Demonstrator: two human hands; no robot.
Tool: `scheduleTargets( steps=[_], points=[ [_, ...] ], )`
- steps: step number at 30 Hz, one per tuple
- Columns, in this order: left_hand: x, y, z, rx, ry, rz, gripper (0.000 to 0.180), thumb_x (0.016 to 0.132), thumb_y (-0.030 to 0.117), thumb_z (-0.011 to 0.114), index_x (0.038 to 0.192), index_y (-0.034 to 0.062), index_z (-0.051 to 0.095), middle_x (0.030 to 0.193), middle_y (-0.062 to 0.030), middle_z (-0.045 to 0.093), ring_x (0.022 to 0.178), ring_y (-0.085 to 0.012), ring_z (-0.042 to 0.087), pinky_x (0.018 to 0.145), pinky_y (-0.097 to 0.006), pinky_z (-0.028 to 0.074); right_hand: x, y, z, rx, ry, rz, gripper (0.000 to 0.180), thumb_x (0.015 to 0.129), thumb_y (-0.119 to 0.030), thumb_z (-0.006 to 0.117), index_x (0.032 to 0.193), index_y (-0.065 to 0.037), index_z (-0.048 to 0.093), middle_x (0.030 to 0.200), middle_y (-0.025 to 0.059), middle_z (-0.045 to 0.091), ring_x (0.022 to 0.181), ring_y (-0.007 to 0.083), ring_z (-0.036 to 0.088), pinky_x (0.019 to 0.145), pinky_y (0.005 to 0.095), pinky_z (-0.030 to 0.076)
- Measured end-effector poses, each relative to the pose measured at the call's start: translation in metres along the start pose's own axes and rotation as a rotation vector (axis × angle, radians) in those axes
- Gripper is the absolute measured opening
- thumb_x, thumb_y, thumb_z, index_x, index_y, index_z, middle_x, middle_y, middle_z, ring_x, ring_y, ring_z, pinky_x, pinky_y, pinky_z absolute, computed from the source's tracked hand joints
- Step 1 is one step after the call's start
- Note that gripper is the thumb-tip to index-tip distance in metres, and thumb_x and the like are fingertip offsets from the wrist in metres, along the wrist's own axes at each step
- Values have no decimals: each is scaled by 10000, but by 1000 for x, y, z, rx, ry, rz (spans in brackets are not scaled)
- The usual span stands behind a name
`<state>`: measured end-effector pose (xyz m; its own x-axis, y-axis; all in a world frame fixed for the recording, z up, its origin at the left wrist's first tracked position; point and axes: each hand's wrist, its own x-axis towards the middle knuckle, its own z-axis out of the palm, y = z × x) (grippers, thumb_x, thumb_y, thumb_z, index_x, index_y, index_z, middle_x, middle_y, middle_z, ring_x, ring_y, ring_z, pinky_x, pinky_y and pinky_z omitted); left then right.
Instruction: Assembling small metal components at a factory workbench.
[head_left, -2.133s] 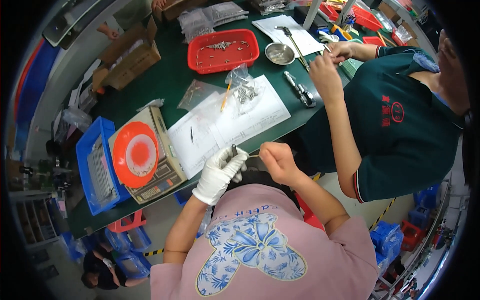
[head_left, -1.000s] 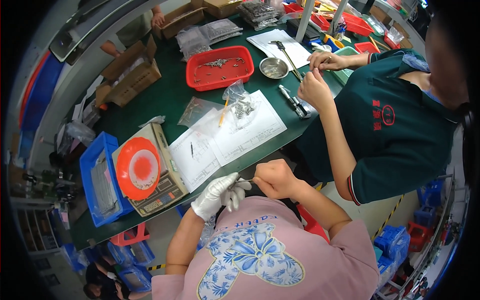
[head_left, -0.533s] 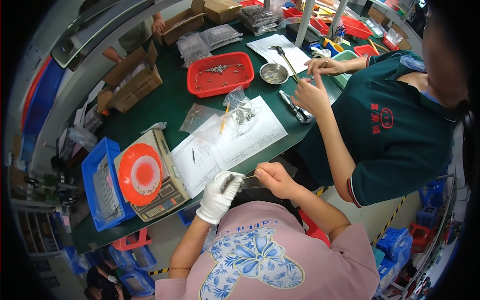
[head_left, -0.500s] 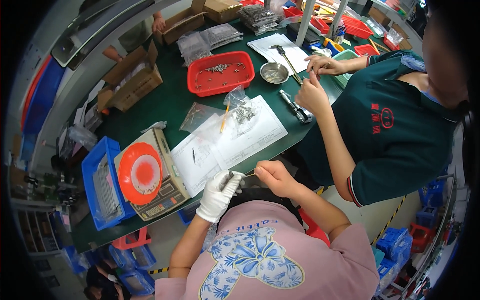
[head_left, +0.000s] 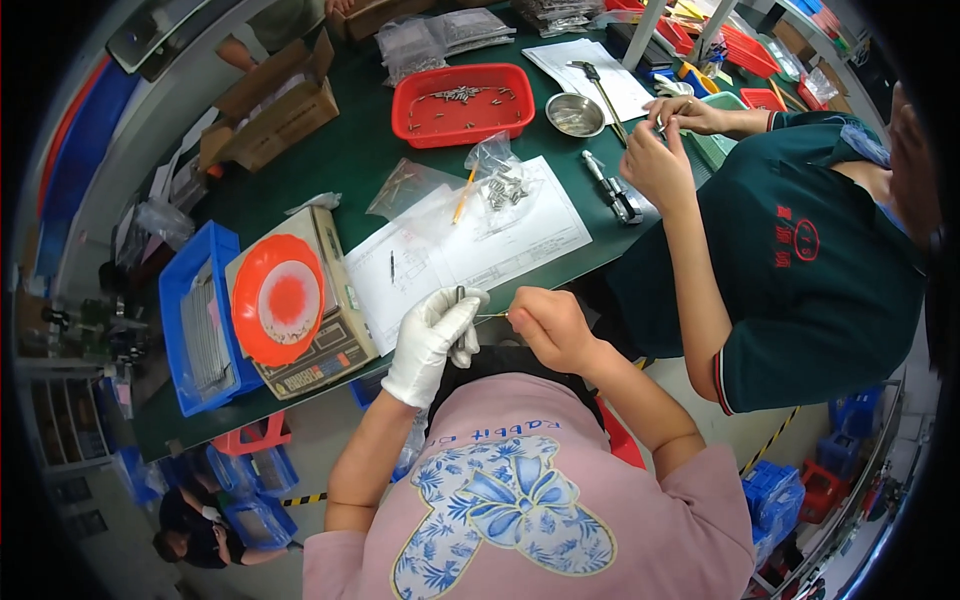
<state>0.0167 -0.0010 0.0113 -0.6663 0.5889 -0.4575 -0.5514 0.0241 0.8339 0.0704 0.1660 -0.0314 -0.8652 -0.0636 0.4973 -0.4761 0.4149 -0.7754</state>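
My left hand [head_left: 425, 345], in a white glove, is closed around a small dark metal cylinder [head_left: 460, 296] that stands roughly upright between thumb and fingers. Bare, my right hand [head_left: 556, 330] pinches a thin rod-like tool [head_left: 496, 315] with a yellowish part at the fingertips. The tool points left toward the gloved hand; whether it touches the cylinder I cannot tell. Both hands are held in front of my body at the table's near edge. Beyond them, paper drawings [head_left: 545, 235] lie under a clear bag of small metal pins [head_left: 505, 190] and a yellow pencil [head_left: 464, 196].
To the left stand a scale [head_left: 325, 345] bearing a red dish [head_left: 250, 320] and a blue bin [head_left: 190, 398]. Farther back are a red tray [head_left: 462, 132] of metal pins, a steel bowl [head_left: 575, 116] and calipers [head_left: 600, 92]. A co-worker [head_left: 790, 260] works at my right.
The view has shifted, so the table's things sit higher in it. The cylinder in my left hand has turned from slanted to nearly upright. My right hand still pinches the thin tool.
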Motion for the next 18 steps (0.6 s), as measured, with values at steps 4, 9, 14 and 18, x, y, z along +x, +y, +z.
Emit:
scheduleTargets(
  steps=[4, 9, 14, 18],
  points=[
    [-3, -4, 2, 460, 118, 463, 114, 785, 106, 545, 873, 33, 556, 646, -51, 537, 528, -148, 509, 475, -233, 406, -3, -3, 7, 194, 72, 114, 244, 848, -133, 426, 628, -28, 411, 522, 37, 368, 400, 141, 352, 378, 264, 286],
    [3, -1, -10, 1142, 122, 1108, 176, 768, 114, 566, 933, 53, 569, 823, -66, 568, 700, -228, 560, 584, -286, 453, -3, -10, 2, 1111, 65, 749, 262, 873, -167, 421, 632, -68, 394, 531, -41, 315, 445, 38, 258, 396, 191, 199],
    [-7, -8, -12, -14, -15, 117, 305, 843, 185, 503, 1067, -20, 483, 856, -35, 550, 713, -95, 540, 570, -207, 454, -4, -11, -1, 377, 79, 304, 245, 853, -118, 431, 626, -25, 420, 518, 3, 353, 442, 82, 335, 404, 251, 271],
    [-7, -12, 5, 90, 48, 124, 234, 814, 131, 546, 1005, -2, 525, 808, -32, 552, 655, -98, 543, 565, -190, 450, -2, -10, 4, 214, 44, 164, 300, 871, -149, 398, 593, -38, 374, 524, -18, 339, 439, 71, 288, 407, 221, 235]
  ],
)
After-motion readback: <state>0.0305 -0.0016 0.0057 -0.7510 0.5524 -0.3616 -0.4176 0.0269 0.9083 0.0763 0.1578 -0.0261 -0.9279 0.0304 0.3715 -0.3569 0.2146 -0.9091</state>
